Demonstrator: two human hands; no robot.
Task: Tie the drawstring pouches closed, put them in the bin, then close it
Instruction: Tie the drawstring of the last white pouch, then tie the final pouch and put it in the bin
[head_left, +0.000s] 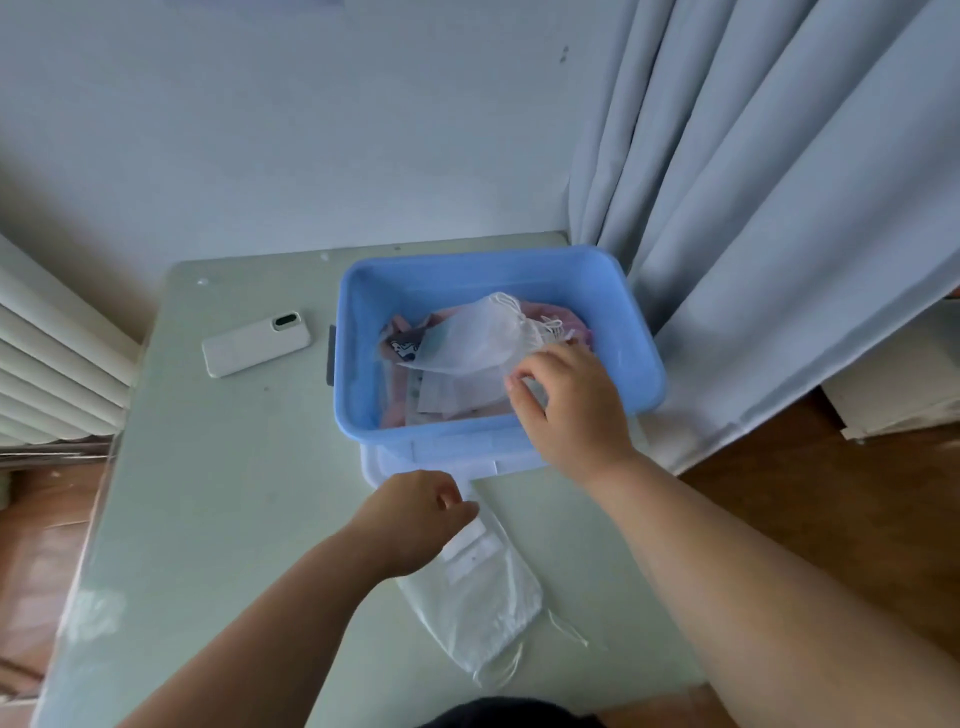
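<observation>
Left hand (415, 519) tight on near pouch (483, 603), right hand (566, 410) curled on binned pouch (472, 338)

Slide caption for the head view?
Right hand over a white pouch in the blue bin; left hand grips a second pouch on the table.

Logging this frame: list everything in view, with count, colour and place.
bin: one, blue, open, far right of table
pouches in bin: several, white and pink, exact count unclear
table pouch: one, white, near edge of table
lid: one, whitish, apparently under bin's near edge
phone: one, white, left of bin
table: one, pale green
curtain: grey-blue, right
radiator: white, left
left hand: pinches table pouch's top end
right hand: over bin, fingers curled at a white pouch, grip unclear
</observation>
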